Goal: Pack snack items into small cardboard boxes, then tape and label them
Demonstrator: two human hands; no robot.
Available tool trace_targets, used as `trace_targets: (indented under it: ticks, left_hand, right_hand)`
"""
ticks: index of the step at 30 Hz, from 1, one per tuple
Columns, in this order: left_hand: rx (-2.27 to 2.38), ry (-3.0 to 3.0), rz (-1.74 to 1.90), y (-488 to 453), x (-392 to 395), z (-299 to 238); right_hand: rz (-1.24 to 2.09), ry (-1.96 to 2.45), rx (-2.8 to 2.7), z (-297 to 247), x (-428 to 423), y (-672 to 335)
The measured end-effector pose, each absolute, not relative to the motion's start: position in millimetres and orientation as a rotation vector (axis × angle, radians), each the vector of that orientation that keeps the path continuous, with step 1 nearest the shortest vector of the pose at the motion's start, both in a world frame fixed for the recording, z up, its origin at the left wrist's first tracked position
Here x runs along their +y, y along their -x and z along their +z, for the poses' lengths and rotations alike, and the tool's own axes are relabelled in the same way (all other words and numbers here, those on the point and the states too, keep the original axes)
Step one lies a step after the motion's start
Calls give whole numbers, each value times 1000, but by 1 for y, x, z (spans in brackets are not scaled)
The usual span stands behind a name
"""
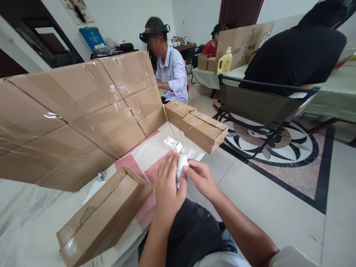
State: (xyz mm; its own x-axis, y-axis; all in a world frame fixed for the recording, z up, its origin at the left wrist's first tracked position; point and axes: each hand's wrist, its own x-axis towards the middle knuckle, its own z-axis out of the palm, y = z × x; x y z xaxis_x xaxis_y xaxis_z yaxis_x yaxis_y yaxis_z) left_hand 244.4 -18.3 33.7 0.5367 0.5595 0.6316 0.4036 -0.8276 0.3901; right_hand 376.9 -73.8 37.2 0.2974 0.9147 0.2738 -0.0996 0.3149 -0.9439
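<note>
Between my two hands, just above the table's near edge, is a small white piece with dark marks printed on it (pixel 182 163); whether it is folded paper or a little box I cannot tell. My left hand (pixel 169 181) wraps it from the left, with fingers along its far side and thumb on the near side. On the right, my right hand (pixel 200 177) pinches its edge between thumb and fingers. Just beyond my hands, a white plastic device with a dark slot (pixel 172 144) lies on the red-and-white cloth (pixel 133 163).
A taped cardboard wall (pixel 94 111) stands along the far side. Long cardboard boxes flank my hands, one at left (pixel 105 218), one at right (pixel 198 124). A person in a light shirt (pixel 175 74) sits beyond; another in black (pixel 289 55) sits in a folding chair (pixel 256 105).
</note>
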Motion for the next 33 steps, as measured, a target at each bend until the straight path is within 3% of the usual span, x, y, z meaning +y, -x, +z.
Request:
trace_targets:
  ticks: [11, 17, 33]
  left_hand:
    - [1018, -2501, 1225, -235, -25, 47]
    - [1009, -2549, 1412, -231, -30, 49]
    - [969, -2515, 1369, -210, -10, 54]
  right_hand:
    - [670, 1133, -1165, 37, -83, -368]
    - [785, 1124, -1072, 37, -83, -369]
    - [791, 1157, -1105, 32, -75, -348]
